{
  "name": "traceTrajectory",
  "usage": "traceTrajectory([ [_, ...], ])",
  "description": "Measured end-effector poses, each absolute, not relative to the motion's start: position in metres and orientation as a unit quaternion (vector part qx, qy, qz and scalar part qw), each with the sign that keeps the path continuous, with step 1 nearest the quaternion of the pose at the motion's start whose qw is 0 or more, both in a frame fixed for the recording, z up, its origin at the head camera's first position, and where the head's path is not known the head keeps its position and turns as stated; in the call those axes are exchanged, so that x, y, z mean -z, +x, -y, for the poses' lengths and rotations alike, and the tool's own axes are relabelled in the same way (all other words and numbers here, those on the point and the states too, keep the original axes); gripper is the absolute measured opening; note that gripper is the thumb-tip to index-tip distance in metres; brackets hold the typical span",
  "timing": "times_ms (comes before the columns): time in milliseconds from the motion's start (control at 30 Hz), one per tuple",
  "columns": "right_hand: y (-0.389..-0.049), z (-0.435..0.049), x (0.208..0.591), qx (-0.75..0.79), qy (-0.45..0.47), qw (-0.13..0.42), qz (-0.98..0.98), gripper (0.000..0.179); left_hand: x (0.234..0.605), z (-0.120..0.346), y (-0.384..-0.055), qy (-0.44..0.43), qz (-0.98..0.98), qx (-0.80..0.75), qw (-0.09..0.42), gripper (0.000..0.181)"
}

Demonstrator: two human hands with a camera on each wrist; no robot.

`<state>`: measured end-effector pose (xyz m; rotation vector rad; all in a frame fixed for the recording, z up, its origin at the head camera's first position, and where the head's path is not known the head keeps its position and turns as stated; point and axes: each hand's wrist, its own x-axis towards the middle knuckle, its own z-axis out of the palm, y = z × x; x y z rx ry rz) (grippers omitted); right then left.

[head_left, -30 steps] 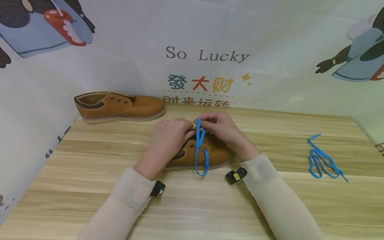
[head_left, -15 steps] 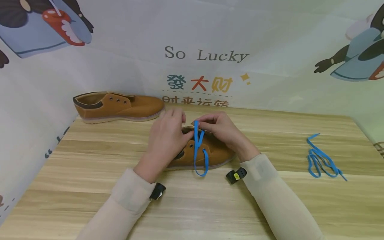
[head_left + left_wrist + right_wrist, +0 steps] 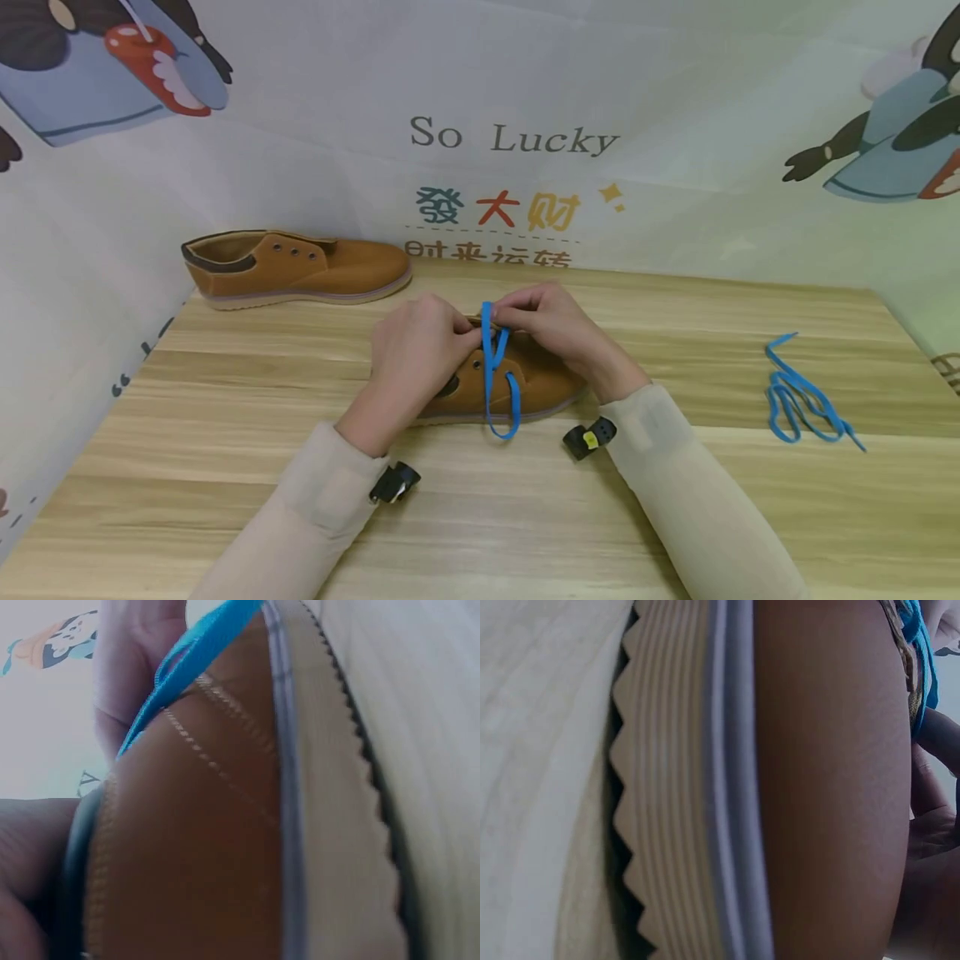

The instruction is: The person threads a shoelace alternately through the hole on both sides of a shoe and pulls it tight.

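A tan-brown leather shoe (image 3: 547, 371) sits mid-table, toe to the right, with a blue shoelace (image 3: 513, 400) partly threaded through it. One loop of the lace hangs down the near side. My left hand (image 3: 420, 346) is at the shoe's opening, thumb and forefinger pinching at its edge near the tongue; the fingertips are partly hidden. Across the lace, my right hand (image 3: 555, 329) pinches the blue lace by the far eyelet flap. In the left wrist view the shoe's side (image 3: 195, 840) fills the middle, with the lace (image 3: 187, 667) crossing above. The right wrist view shows the sole edge (image 3: 667, 780).
A second tan shoe (image 3: 300, 271), unlaced, stands at the back left against the printed backdrop (image 3: 517, 75). Another blue shoelace (image 3: 806, 400) lies bunched on the wooden table (image 3: 495, 517) to the right.
My left hand lifted its fingers off the shoe's opening half a second ago, and now they are curled in at it again. The right hand stays almost in place at the lace.
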<state>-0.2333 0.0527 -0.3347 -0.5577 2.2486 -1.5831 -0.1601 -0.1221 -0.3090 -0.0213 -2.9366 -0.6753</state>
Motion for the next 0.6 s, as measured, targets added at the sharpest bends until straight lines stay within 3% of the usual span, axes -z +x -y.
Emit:
traceTrajectory([
  [600,-0.2346,-0.0526,0.3369,0.536,-0.202,0.171,-0.801,0.025,0.3136,0.1239,-0.1655,-0.001,0.965,0.255,0.054,0.016],
])
